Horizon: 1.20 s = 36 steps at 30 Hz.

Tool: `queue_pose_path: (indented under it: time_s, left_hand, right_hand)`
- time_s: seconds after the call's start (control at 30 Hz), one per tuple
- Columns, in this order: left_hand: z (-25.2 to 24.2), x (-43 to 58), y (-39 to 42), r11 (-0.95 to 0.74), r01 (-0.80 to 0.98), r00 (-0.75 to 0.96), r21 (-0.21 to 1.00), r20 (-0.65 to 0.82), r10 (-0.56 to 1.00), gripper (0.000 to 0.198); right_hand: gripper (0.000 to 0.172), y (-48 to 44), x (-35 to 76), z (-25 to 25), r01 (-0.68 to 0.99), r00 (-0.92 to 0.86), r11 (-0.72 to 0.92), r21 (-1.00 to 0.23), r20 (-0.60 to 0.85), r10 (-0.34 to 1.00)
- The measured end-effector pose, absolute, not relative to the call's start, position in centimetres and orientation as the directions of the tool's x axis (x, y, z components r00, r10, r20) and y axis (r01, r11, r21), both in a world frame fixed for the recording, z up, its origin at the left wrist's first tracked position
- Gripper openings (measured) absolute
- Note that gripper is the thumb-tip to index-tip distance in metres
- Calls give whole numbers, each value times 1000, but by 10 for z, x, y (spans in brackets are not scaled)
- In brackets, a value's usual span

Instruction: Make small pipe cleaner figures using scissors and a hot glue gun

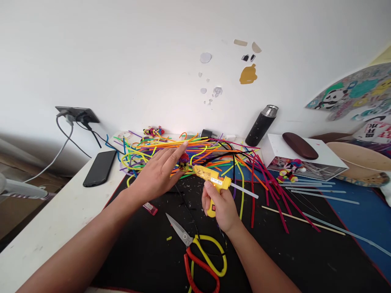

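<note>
My right hand (222, 205) is wrapped round the handle of a yellow glue gun (214, 181), with a pale glue stick jutting from its back end. The gun's nozzle points left and meets a small colourful figure (183, 162). My left hand (160, 171) is closed on this figure, fingers raised on its far side and thumb below; the hand hides part of it. Behind both hands lies a heap of bright pipe cleaners (195, 148). Scissors (189, 244) with red and yellow handles rest on the black mat (137, 252) in front.
A phone (99, 168) lies at left below a wall socket (77, 114). At right are a black flask (262, 125), a white box (305, 156) with a brown case (299, 145), another figure (287, 171), glue sticks (325, 195), a wooden stick (302, 220) and a basket (357, 160).
</note>
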<state>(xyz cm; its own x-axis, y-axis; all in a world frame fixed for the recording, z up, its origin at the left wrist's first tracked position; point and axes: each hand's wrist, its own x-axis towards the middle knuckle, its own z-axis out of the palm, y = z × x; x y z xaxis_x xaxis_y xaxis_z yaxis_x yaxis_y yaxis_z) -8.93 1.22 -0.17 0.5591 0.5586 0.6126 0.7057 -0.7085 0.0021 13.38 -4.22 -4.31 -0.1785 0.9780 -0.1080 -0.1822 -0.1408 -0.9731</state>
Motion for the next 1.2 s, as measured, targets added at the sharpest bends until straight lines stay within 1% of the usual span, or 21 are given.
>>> queue_pose_path:
  time_s: [0.27, 0.37, 0.57, 0.63, 0.67, 0.8, 0.87, 1.03, 1.13, 1.2]
  left_hand:
    - [1, -87, 11, -689, 717, 605, -105, 583, 542, 97]
    - [1, -87, 11, -685, 721, 605, -102, 574, 551, 93]
    - [0, -92, 15, -682, 727, 590, -76, 577, 565, 92]
    - [3, -98, 20, -664, 747, 541, -29, 609, 581, 91]
    - [5, -102, 23, -650, 760, 497, 16, 631, 596, 90]
    - [13, -119, 33, -599, 764, 290, 242, 700, 652, 91]
    - [15, -123, 35, -593, 748, 247, 297, 705, 665, 91]
    - [13, -124, 35, -623, 708, 261, 333, 696, 669, 90]
    - [12, -123, 35, -626, 691, 269, 360, 676, 686, 91]
    - [11, -123, 36, -630, 689, 281, 358, 669, 688, 90]
  right_hand:
    - [65, -42, 132, -44, -200, -162, -158, -967, -126, 979]
    - [63, -41, 132, -44, -212, -171, -155, -965, -120, 978]
    - [60, -42, 133, -47, -193, -203, -154, -969, -114, 972]
    - [59, -42, 134, -47, -195, -208, -144, -970, -103, 973]
    - [58, -42, 135, -47, -196, -210, -137, -971, -95, 973]
    - [58, -42, 135, -45, -180, -201, -110, -978, -73, 977]
    - [58, -41, 134, -45, -130, -186, -98, -987, -73, 980]
    - [57, -44, 137, -48, 61, -85, -75, -995, -80, 993]
    - [52, -51, 146, -48, 295, -58, -11, -955, -29, 998]
    - [45, -56, 154, -44, 467, -69, 62, -882, 34, 997]
